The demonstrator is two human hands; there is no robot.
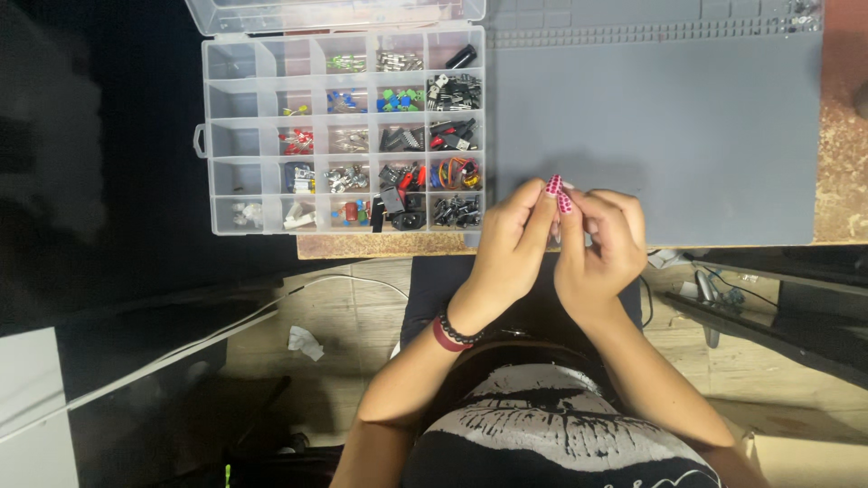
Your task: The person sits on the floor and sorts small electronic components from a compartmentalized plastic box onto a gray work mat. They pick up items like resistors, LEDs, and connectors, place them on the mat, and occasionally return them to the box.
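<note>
My left hand (511,244) and my right hand (604,248) are raised together over the near edge of a grey work mat (669,136). Their fingertips meet around something very small that I cannot make out. The nails are painted pink with dots. A dark beaded bracelet and a red band (449,333) sit on my left wrist. A clear plastic compartment box (237,136) lies open to the left of my hands, its cells holding small electronic parts in several colours.
The mat lies on a speckled brown table (841,154). Below the table edge are a wooden floor, a white cable (235,321), a crumpled white scrap (306,342) and dark equipment with cables (778,307) at the right.
</note>
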